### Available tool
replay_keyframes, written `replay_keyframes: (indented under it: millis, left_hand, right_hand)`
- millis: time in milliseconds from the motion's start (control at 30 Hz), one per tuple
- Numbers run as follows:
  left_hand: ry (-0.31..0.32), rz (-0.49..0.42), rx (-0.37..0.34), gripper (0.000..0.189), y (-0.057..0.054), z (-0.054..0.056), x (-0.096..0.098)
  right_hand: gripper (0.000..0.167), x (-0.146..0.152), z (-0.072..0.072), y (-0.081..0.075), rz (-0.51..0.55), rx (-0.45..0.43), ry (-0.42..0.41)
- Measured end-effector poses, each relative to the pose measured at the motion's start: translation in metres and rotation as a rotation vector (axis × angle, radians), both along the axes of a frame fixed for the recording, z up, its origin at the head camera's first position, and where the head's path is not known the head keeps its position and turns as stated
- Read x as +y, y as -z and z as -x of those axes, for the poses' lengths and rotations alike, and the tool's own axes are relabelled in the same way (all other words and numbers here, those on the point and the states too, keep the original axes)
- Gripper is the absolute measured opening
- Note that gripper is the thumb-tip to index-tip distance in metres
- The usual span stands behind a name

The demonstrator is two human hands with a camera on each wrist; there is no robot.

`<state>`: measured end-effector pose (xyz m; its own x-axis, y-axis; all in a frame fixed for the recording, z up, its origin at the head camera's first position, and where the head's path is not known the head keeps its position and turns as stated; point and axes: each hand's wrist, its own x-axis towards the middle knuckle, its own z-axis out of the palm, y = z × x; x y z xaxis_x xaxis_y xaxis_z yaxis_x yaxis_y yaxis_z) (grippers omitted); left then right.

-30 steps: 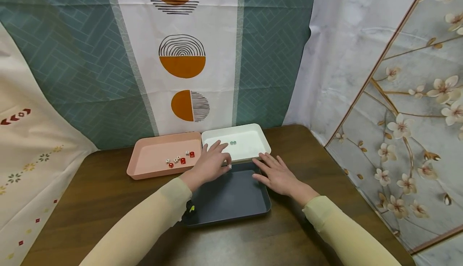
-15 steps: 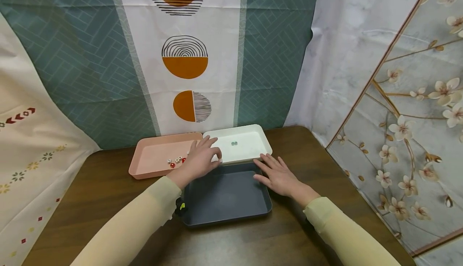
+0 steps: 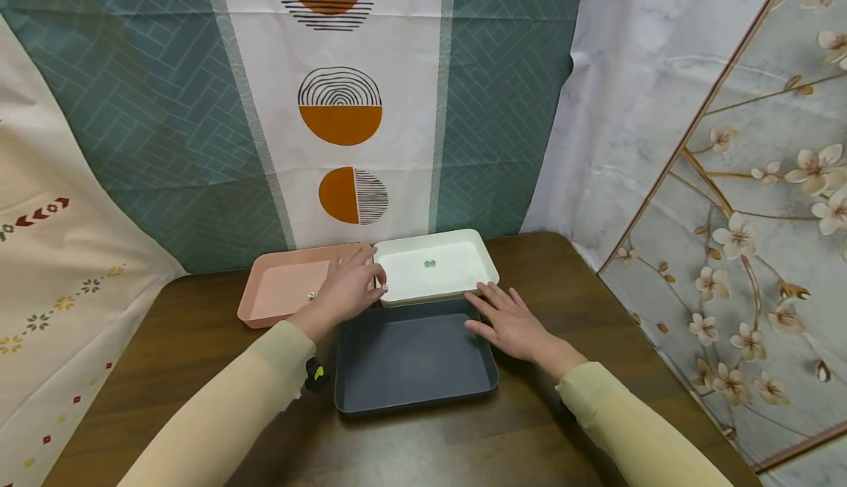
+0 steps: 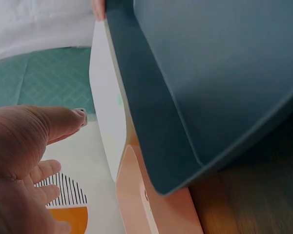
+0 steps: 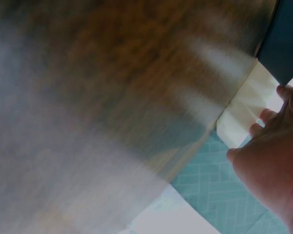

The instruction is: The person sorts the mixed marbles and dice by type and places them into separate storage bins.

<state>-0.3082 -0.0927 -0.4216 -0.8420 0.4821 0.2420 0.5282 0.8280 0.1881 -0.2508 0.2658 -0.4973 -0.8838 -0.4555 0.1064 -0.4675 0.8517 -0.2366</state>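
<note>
My left hand (image 3: 347, 288) pinches a small white die (image 3: 384, 288) between thumb and index finger, above the right end of the pink tray (image 3: 271, 281), beside the white tray's left end. In the left wrist view the die (image 4: 83, 116) shows at the thumb tip. One white die (image 3: 312, 296) is visible in the pink tray; my hand and wrist cover the area to its right. Two small greenish pieces (image 3: 430, 263) sit side by side in the white tray (image 3: 463, 251). My right hand (image 3: 512, 325), fingers spread and fairly straight, lies at the dark tray's far right corner.
Nearest me stands the dark blue-grey tray (image 3: 417, 362), with the pink and white trays behind it. All are on a brown wooden table (image 3: 205, 354). Patterned cloth (image 3: 496, 104) hangs behind the table, and flowered cloth (image 3: 741, 281) runs along the right.
My left hand has carried the white die leftward, from over the dark tray's far edge to the pink tray. It now hides red and white dice seen earlier. The right hand stays put.
</note>
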Motion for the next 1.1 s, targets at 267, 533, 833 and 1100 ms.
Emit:
replay_keyframes:
  millis: [267,533,833,1100]
  left_hand:
    - [-0.022,-0.061,-0.017,0.004,0.0,0.006,-0.017]
    - [-0.079,-0.061,-0.014,0.006,0.007,0.015,-0.035]
    - [-0.12,-0.067,-0.021,0.005,0.009,0.019,-0.044]
    - [-0.167,-0.058,-0.066,0.006,0.015,0.022,-0.048]
  right_hand:
    - [0.072,0.0,0.0,0.0,-0.016,-0.009,0.011]
    - [0.073,0.0,0.001,-0.001,-0.016,-0.028,0.018]
    - [0.074,0.001,0.002,0.0,-0.014,-0.028,0.019]
    - [0.073,0.0,0.002,0.0,-0.016,-0.029,0.016]
